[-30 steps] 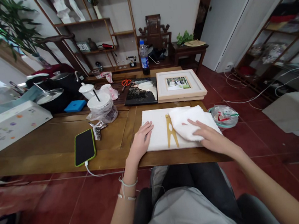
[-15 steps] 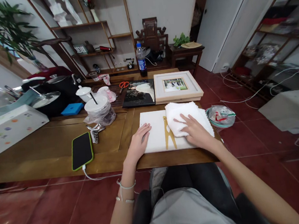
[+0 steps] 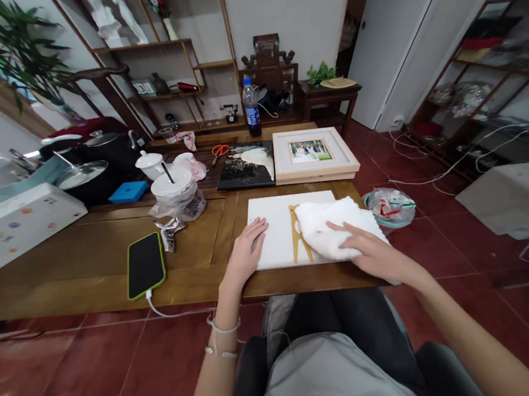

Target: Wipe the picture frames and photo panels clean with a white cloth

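Note:
My left hand (image 3: pixel 248 248) lies flat on the left edge of a white rectangular board (image 3: pixel 273 241), its fingers stretched out and holding nothing. On the board's right half is a folded white towel (image 3: pixel 328 223), pressed and gripped by my right hand (image 3: pixel 372 253). The thumb side of that hand is partly hidden. Between my hands, a yellow-gold forked figure (image 3: pixel 295 235) shows flat on the board, its right side touching the towel's edge. The towel overhangs the board's right end.
Behind the board lie a white picture frame (image 3: pixel 353 162), a dark photo panel (image 3: pixel 243 172) and orange-handled scissors (image 3: pixel 219 151). A bottle (image 3: pixel 251 108) stands further back. Leftward are a phone (image 3: pixel 144 267) on a cable, a lidded cup (image 3: pixel 173 185) and a blue box (image 3: pixel 128 192). A bagged bin (image 3: pixel 391 207) stands right.
My right hand has moved right and toward me, dragging the towel with it. More of the board's back edge now shows. My left hand has stayed in place.

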Action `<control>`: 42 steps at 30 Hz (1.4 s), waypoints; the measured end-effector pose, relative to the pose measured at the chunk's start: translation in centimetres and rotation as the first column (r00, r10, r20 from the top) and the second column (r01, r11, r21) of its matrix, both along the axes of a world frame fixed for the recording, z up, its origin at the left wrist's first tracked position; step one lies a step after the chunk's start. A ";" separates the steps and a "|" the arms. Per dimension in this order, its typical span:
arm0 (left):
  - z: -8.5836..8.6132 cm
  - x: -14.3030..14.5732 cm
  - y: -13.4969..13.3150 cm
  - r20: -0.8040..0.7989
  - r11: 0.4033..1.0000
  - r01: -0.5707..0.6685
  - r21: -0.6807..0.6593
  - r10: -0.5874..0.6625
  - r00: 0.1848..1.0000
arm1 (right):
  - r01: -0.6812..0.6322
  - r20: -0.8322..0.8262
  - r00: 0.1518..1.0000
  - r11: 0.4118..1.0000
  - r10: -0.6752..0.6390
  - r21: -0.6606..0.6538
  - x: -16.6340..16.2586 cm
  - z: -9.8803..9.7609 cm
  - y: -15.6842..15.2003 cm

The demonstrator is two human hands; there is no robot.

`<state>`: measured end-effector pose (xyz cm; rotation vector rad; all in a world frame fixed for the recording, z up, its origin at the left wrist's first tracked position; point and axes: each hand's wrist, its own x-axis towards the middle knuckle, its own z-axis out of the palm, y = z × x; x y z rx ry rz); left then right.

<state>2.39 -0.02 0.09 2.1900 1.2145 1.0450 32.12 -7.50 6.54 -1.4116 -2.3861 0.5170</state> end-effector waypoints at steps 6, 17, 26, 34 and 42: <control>0.3 0.1 -0.1 0.002 1.000 -0.008 -0.002 0.008 1.000 | 0.137 -0.043 0.990 0.989 -0.135 0.050 -2.1 -2.0 7.1; 0.5 0.2 -0.2 -0.009 0.998 -0.056 -0.003 0.056 0.998 | -0.032 0.114 0.993 0.988 0.015 0.152 -4.4 -1.1 6.6; 0.0 0.2 -0.1 -0.028 0.999 -0.042 0.024 0.043 0.999 | -0.187 0.140 0.973 0.982 0.186 -0.006 -4.4 1.2 -1.5; 0.2 0.1 -0.3 -0.032 0.999 -0.043 -0.004 0.043 0.999 | -0.192 -0.143 0.973 0.977 0.178 -0.089 -1.5 0.3 1.0; 0.1 0.1 -0.1 -0.030 0.999 -0.049 -0.019 0.049 0.998 | 0.048 -0.054 0.997 0.999 -0.049 -0.013 -4.1 -1.6 8.6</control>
